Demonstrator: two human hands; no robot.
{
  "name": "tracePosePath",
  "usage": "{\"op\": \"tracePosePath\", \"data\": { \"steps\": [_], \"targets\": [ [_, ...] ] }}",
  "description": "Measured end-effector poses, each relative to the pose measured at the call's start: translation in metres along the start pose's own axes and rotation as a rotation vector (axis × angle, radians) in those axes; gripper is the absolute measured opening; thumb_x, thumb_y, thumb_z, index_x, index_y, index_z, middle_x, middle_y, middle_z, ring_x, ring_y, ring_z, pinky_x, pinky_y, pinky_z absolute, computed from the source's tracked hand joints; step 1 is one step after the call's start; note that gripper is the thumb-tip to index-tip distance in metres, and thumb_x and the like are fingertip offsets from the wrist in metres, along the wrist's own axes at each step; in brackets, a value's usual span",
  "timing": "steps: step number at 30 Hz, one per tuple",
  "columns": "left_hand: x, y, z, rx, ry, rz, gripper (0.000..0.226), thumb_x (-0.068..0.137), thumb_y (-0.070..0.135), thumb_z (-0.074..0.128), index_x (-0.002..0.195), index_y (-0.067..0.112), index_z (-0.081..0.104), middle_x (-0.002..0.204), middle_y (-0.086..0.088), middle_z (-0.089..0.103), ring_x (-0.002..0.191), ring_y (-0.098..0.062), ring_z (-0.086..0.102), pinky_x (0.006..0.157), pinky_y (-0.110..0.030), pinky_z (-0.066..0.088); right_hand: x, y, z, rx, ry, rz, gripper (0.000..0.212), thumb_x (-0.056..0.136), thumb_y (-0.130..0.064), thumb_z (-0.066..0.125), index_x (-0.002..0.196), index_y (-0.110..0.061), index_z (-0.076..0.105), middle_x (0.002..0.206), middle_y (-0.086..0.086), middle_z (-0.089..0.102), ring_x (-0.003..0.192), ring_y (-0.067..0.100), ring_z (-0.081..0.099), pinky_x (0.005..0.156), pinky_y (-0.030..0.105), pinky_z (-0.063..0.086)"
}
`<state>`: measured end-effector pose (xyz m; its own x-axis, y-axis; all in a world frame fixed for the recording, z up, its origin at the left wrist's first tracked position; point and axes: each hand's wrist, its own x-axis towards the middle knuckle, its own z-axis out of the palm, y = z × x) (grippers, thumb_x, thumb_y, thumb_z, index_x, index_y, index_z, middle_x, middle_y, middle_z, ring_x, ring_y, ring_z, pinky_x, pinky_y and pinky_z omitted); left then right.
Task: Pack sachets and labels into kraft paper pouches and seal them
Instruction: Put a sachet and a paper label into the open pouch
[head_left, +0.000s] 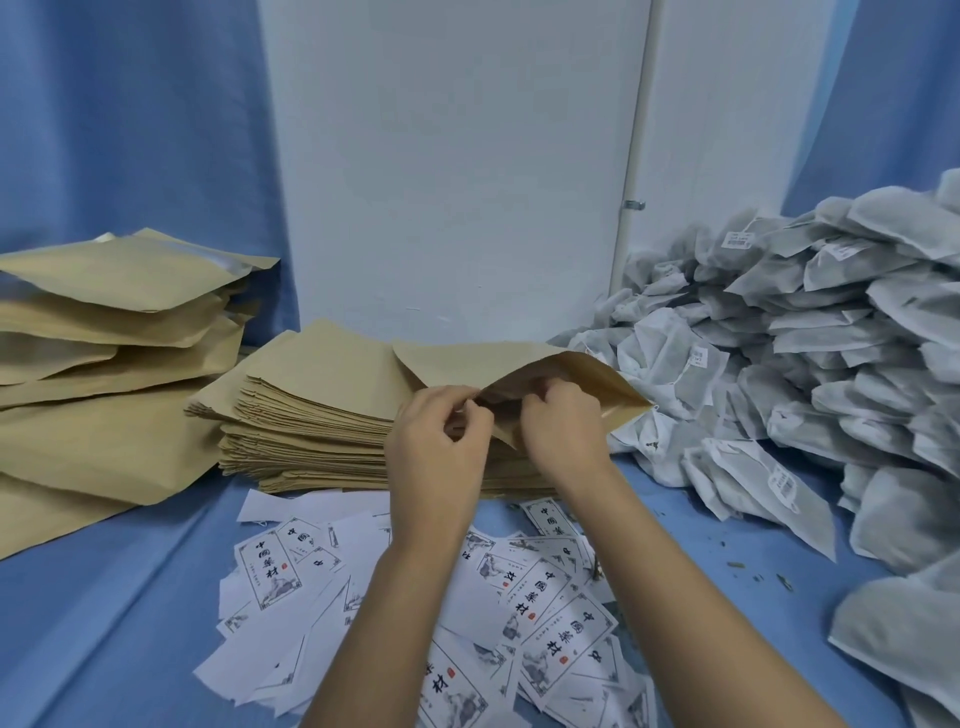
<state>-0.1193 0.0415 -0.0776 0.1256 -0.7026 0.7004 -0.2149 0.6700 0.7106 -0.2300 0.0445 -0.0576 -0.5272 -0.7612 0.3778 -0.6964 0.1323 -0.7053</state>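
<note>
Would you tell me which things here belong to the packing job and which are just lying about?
Job: held pouch, left hand, right hand, pouch stack, labels, sachets, bulging pouch pile.
Lying about: crumbs, blue curtain, white panel.

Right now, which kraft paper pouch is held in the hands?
The kraft paper pouch raised over the middle stack: left hand and right hand pinch its mouth; the others lie piled.
</note>
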Motion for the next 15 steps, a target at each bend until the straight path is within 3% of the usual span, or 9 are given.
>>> {"op": "tracePosePath", "data": {
  "steps": [4, 7, 9, 12, 15],
  "targets": [
    [0.000, -0.005, -0.002, 0.040, 0.003, 0.043, 0.018, 0.078, -0.002, 0.062, 0.085, 0.007, 0.075, 0.080, 0.011, 0.063, 0.081, -0.013, 0.060, 0.072, -0.010, 0.042, 0.006, 0.001, 0.003, -0.081, -0.031, -0.041, 0.017, 0.093, -0.006, 0.039, 0.081, -0.003, 0.050, 0.097, 0.022, 0.061, 0.081, 0.032, 0.048, 0.067, 0.027, 0.029],
    [-0.001, -0.003, -0.001, 0.032, 0.006, 0.058, 0.019, 0.079, -0.003, 0.063, 0.089, 0.008, 0.075, 0.080, 0.018, 0.060, 0.080, -0.010, 0.060, 0.073, -0.003, 0.040, 0.012, 0.003, 0.005, -0.087, -0.087, -0.024, 0.021, 0.092, -0.007, 0.040, 0.093, 0.004, 0.058, 0.105, 0.025, 0.062, 0.096, 0.039, 0.054, 0.072, 0.031, 0.037],
    [0.000, -0.001, -0.001, -0.022, -0.007, 0.008, 0.020, 0.082, 0.000, 0.062, 0.093, 0.010, 0.075, 0.085, 0.019, 0.063, 0.081, -0.004, 0.061, 0.073, -0.001, 0.040, 0.013, 0.005, 0.008, -0.074, -0.033, -0.067, 0.023, 0.091, -0.010, 0.042, 0.100, 0.002, 0.060, 0.106, 0.019, 0.062, 0.099, 0.036, 0.055, 0.076, 0.032, 0.039],
    [0.006, -0.002, -0.002, -0.138, -0.066, -0.171, 0.017, 0.087, 0.009, 0.062, 0.099, 0.016, 0.072, 0.091, 0.015, 0.067, 0.079, 0.014, 0.060, 0.070, 0.001, 0.039, -0.004, 0.008, 0.010, 0.171, 0.143, -0.180, 0.016, 0.087, -0.019, 0.048, 0.084, -0.015, 0.062, 0.078, 0.000, 0.062, 0.076, 0.013, 0.055, 0.064, 0.025, 0.037],
    [0.012, -0.008, -0.003, -0.196, -0.105, -0.299, 0.015, 0.088, 0.013, 0.064, 0.100, 0.014, 0.072, 0.101, 0.013, 0.067, 0.081, 0.025, 0.054, 0.073, 0.004, 0.038, -0.028, 0.012, 0.009, 0.403, 0.008, -0.347, 0.018, 0.079, -0.024, 0.048, 0.064, -0.021, 0.056, 0.059, 0.004, 0.055, 0.050, 0.004, 0.041, 0.049, 0.019, 0.034]
  ]
}}
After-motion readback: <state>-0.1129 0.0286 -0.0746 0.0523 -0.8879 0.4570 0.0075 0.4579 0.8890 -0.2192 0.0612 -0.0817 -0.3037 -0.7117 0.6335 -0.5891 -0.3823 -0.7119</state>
